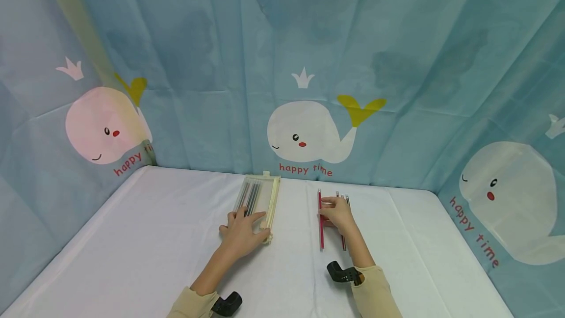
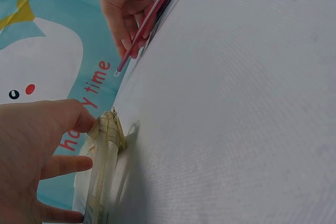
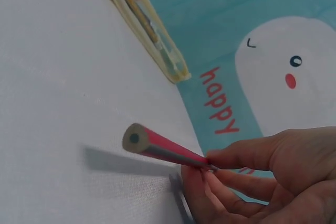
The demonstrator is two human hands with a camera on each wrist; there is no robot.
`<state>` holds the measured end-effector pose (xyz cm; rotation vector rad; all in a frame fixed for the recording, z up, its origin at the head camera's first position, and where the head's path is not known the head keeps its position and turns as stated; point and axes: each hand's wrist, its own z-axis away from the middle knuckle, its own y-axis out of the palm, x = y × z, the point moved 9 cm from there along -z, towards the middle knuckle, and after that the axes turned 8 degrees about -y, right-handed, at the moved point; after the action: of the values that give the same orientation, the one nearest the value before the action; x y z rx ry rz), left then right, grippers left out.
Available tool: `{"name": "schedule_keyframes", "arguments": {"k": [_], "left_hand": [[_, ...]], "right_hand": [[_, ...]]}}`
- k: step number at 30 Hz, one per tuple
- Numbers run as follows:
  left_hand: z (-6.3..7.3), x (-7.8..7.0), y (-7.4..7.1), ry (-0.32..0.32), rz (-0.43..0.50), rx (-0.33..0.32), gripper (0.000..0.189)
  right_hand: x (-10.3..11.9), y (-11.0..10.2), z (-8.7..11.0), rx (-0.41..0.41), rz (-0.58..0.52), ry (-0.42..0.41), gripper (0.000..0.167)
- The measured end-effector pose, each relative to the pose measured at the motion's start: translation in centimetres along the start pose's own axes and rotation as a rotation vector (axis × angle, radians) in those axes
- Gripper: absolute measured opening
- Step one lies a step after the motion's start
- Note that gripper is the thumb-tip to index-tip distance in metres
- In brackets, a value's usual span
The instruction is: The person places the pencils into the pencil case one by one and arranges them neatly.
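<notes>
L hand [image 1: 244, 233] rests w/ fingers spread wide on the clear pencil case [image 1: 266, 194], thumb by its cream zip [image 1: 274, 200]. Case lies twd the far side of the white cloth [image 1: 293, 274], dark pencils [image 1: 252, 199] inside; can't tell if zip's undone. Risk: w/ only light contact, case could slide or skew if bumped.

Further R, apart from the case, the red pencil [image 1: 321, 237] is in R hand [image 1: 339, 216], pinched narrow b/w thumb & fingers. R wrist view shows its near end up off the cloth, flat w/ lead core showing. Grip's well away from that end, so it could dip or twist if the pinch loosens; swung L, it might catch the zip.

Loose pencils [image 1: 344, 243] lie just R of it, partly under R hand, exact no. unclear. Knuckles or wrist could knock them, setting them rolling or crossing.
</notes>
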<state>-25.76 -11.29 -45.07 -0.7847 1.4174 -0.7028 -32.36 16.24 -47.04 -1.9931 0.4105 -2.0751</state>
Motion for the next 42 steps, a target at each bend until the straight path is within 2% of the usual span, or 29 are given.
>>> {"name": "schedule_keyframes", "arguments": {"k": [14, 25, 42], "left_hand": [[0.0, 0.3, 0.2, -0.008, -0.002, 0.009, 0.051], [0.1, 0.1, -0.1, -0.001, -0.002, 0.009, 0.052], [0.0, 0.1, 0.0, -0.003, 0.011, 0.002, 0.053]], "right_hand": [[0.3, 0.4, 0.0, 0.010, -0.074, -0.022, 0.042], [1.0, 0.9, 0.1, 0.007, -0.078, -0.029, 0.043], [1.8, 3.2, 0.3, 0.058, -0.154, -0.052, 0.044]]}}
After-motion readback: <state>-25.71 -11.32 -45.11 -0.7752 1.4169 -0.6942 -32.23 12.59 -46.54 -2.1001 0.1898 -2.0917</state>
